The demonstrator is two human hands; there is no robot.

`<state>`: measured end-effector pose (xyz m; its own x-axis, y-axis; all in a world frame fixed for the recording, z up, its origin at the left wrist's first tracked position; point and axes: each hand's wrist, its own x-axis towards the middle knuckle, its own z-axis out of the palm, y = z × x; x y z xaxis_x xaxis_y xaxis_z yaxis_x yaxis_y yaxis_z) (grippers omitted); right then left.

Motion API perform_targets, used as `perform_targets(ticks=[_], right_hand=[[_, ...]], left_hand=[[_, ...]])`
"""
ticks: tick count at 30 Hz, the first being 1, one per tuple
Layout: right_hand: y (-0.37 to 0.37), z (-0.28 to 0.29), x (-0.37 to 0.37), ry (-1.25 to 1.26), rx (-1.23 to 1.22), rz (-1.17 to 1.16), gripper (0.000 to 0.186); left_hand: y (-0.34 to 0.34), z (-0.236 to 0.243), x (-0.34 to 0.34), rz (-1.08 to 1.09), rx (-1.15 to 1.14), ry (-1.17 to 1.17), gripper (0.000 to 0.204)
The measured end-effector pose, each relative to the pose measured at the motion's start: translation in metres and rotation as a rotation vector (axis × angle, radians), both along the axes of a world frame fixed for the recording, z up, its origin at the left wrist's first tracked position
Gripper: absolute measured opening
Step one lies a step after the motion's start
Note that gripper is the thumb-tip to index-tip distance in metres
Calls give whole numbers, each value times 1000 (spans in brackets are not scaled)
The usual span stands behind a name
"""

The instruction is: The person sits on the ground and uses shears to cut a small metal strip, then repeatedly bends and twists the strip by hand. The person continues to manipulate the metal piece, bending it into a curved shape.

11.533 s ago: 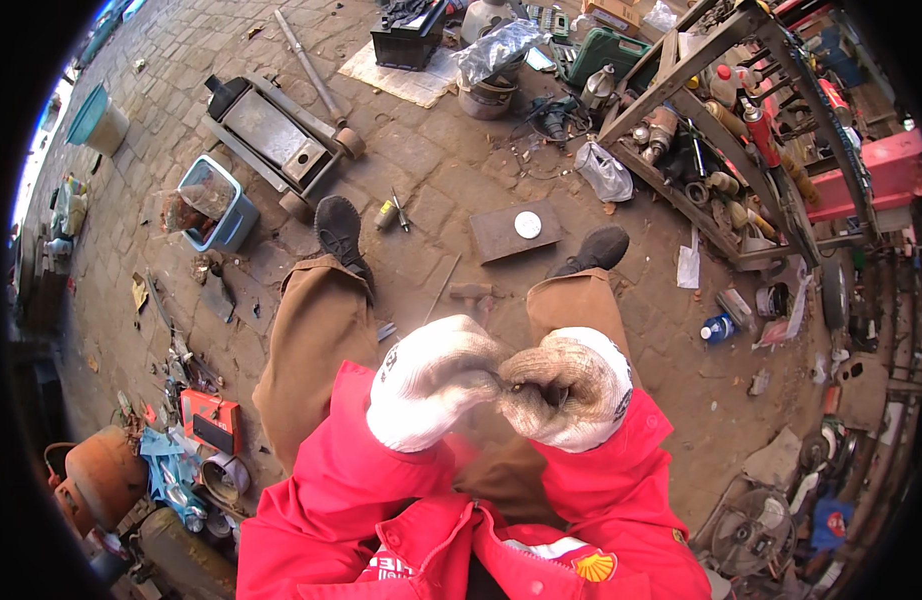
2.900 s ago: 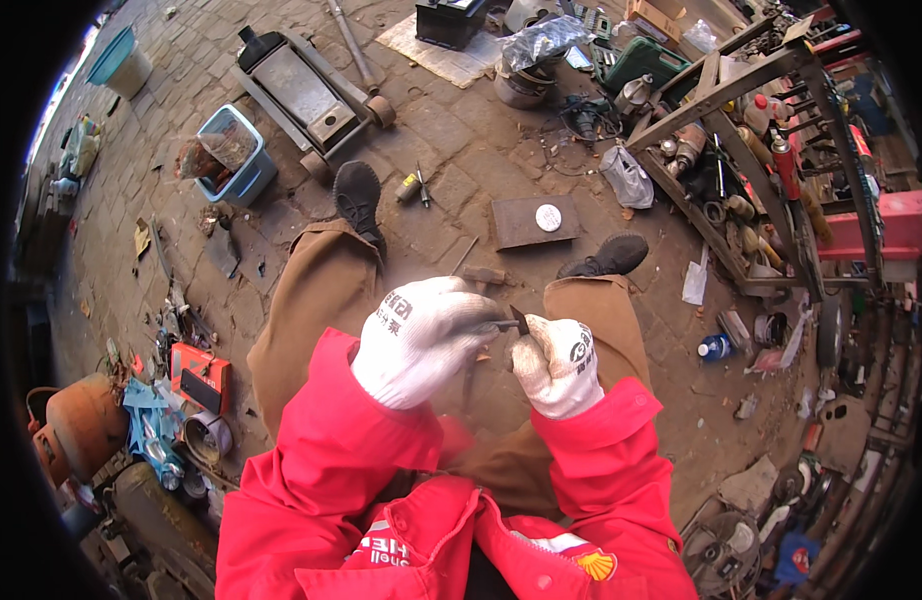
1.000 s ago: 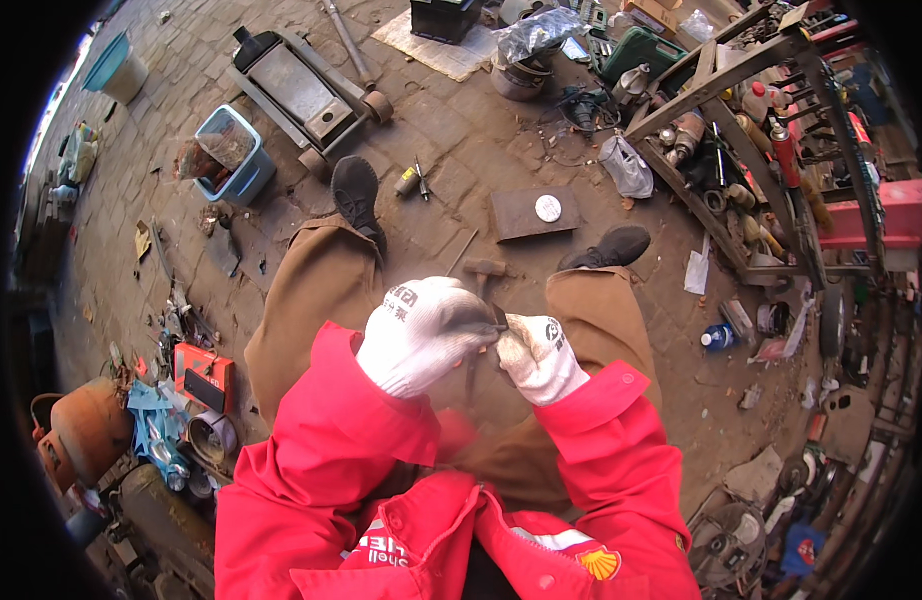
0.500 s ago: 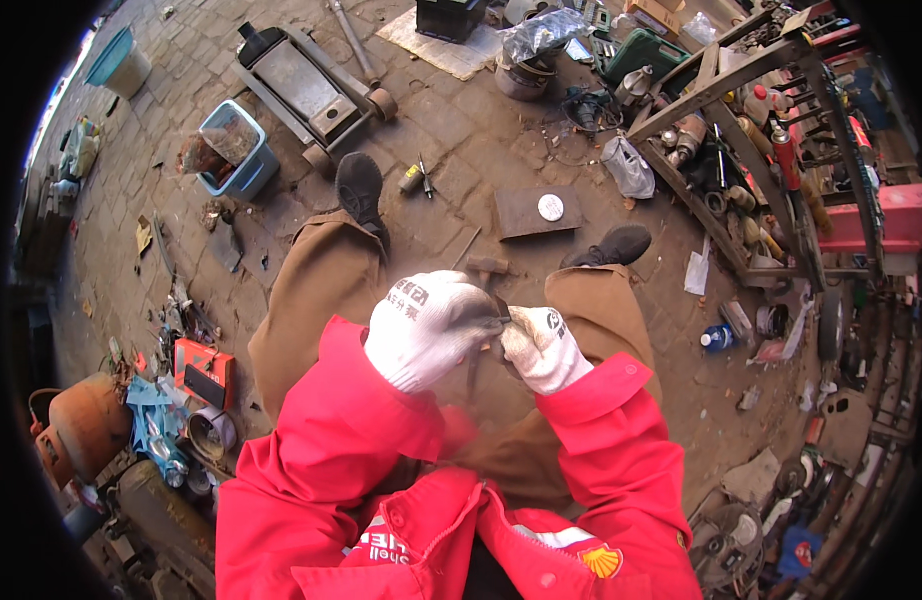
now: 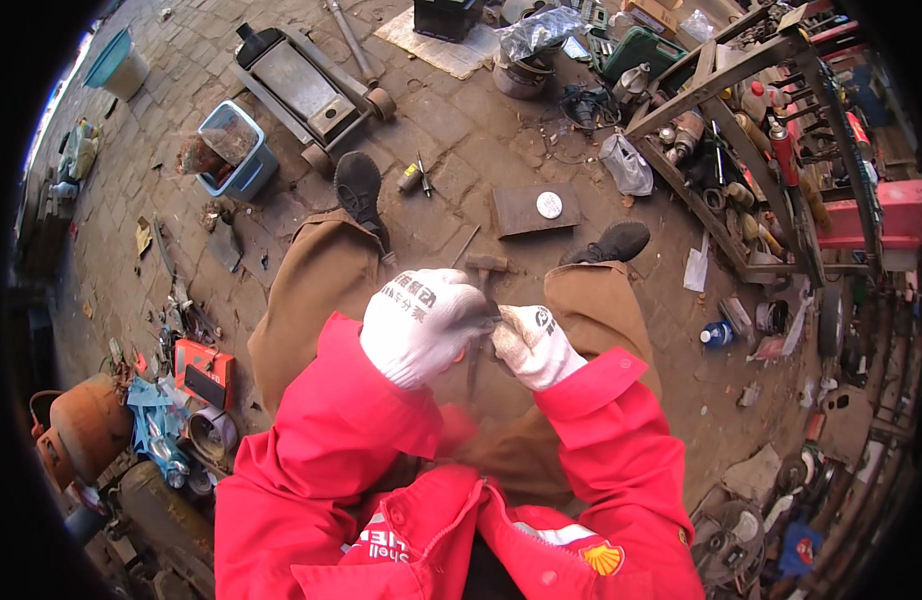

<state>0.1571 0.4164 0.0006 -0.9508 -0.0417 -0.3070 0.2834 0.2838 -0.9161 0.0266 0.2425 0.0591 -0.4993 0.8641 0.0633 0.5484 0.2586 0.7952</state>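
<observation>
My left hand (image 5: 421, 325) and my right hand (image 5: 533, 345), both in white knit gloves, are closed and meet between my knees. Their fingertips grip a small, thin dark piece (image 5: 491, 322), partly hidden by the gloves and too small to make out. Below them a hammer (image 5: 486, 263) lies on the paving, beside a thin rod (image 5: 465, 244). A rusty steel plate (image 5: 516, 213) with a white disc (image 5: 549, 205) on it rests between my dark shoes.
A floor jack (image 5: 301, 90) and blue bin (image 5: 241, 150) stand ahead-left. A metal frame (image 5: 711, 90) piled with parts is at right. An orange gas cylinder (image 5: 91, 430), tools and scrap crowd the left. Green case (image 5: 636, 45), bucket and battery sit at the back.
Since the oldest frame my hands have turned, the right now showing its back, and drawn up closely round the dark piece. In the last second they shifted slightly up and left.
</observation>
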Motion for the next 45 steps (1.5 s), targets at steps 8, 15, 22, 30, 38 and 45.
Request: perform_targets(ticks=[8,15,22,30,38,45], right_hand=[[-35,7,-18,350,161,-412,29],[-22,34,-28,575,349,-423,18],[-12,41,-13,291,-315,-185,17],[0,43,-10,566,280,1,15],[4,35,-6,1075,819,39,27],[13,30,1,562,449,157,34]], left_hand=[[16,-10,15,319,113,-207,21],[14,-1,19,296,356,-578,28],[-1,11,4,64,463,-352,24],[0,12,-8,-33,531,32,27],[-1,20,-3,30,387,89,31],[0,23,-4,37,337,-43,24]])
